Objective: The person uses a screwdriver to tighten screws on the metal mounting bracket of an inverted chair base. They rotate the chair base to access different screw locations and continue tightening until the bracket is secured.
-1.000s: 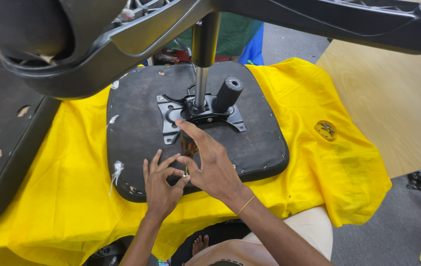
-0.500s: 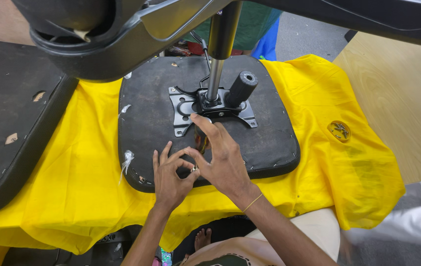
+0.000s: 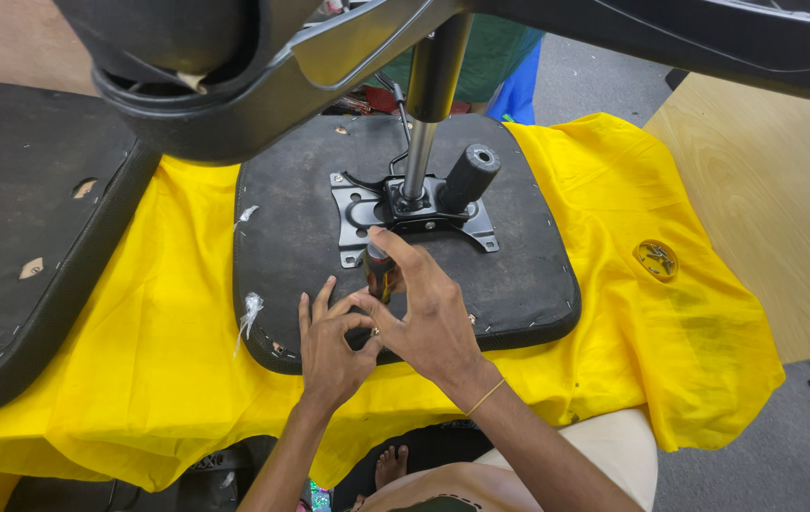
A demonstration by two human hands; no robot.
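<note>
right hand [image 3: 428, 318] fingers curled round a dark tool [image 3: 380, 273], held upright | left hand [image 3: 329, 346] fingers spread, tips touching the right | both over black seat [image 3: 300, 256], tool just before metal plate [image 3: 362, 213] | post [image 3: 421, 142], black handle [image 3: 468, 177] behind | yellow cloth [image 3: 168, 322] beneath | chair base [image 3: 234, 85] hangs overhead

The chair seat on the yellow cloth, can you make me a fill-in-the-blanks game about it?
1. The black chair seat lies upside down on a ____ cloth.
2. The right hand grips a small tool just below the ____ plate bolted to the seat.
3. The left hand rests on the seat, touching the ____ hand.

Missing words: yellow; metal; right
</note>
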